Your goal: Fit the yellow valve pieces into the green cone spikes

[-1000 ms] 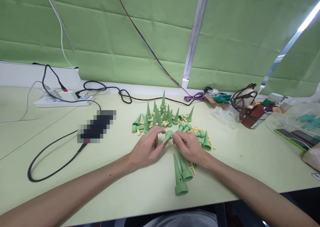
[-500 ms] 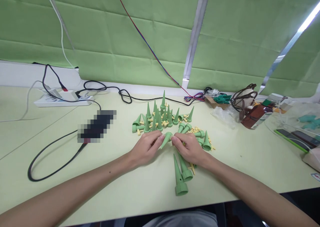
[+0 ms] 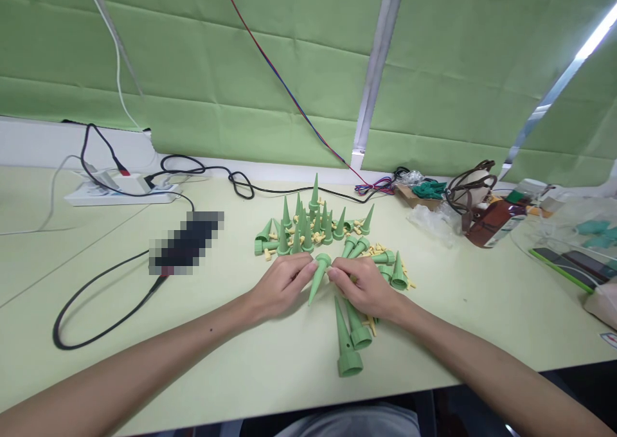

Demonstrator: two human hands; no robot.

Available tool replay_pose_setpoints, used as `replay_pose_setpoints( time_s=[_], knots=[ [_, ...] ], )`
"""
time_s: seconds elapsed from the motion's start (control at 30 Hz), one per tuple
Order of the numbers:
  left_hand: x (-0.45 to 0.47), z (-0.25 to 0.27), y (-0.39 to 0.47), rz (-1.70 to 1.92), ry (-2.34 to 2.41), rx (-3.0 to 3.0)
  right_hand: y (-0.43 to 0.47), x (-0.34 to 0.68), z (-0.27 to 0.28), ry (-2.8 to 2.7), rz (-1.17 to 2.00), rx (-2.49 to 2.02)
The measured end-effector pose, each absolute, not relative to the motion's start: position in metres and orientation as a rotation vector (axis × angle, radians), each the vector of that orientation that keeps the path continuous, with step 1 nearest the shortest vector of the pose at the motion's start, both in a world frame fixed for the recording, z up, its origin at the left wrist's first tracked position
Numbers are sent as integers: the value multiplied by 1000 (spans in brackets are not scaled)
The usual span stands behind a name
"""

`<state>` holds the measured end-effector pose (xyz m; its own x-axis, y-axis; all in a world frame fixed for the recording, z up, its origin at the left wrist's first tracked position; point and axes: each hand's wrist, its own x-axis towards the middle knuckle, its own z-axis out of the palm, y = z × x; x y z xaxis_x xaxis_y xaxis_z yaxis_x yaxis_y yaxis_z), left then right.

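Note:
Between my two hands is a green plastic watering spike (image 3: 319,277), its wide cap upward and its point slanting down to the left. My left hand (image 3: 285,286) is closed with thumb and fingers pinching the spike from the left. My right hand (image 3: 362,283) is closed too, fingertips pressed together beside the spike's cap; whatever is in them is hidden. Two loose green spikes (image 3: 348,360) lie just in front of my right hand, partly under it. Beyond the hands, several green spikes (image 3: 308,238) stand upright with small yellow valves (image 3: 268,254) among them.
More spikes (image 3: 398,273) and yellow pieces lie right of my right hand. A blurred black device (image 3: 186,244) with a cable is at left, before a white power strip (image 3: 123,193). At right are a brown bottle (image 3: 496,222), clear plastic (image 3: 436,222) and a phone (image 3: 562,270).
The spike has turned between my fingers, so its point now hangs lower and steeper. Both hands have stayed almost in place, and the spikes on the table have not moved.

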<state>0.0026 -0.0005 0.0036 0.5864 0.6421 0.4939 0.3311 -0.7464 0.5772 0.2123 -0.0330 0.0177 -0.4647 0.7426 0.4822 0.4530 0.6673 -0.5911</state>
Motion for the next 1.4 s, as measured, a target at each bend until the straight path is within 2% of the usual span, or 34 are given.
replay_pose_setpoints(
  time_s=[1.4],
  knots=[
    [2, 6, -2, 906, 768, 2358, -32, 214, 16, -2128, 510, -883]
  ],
)
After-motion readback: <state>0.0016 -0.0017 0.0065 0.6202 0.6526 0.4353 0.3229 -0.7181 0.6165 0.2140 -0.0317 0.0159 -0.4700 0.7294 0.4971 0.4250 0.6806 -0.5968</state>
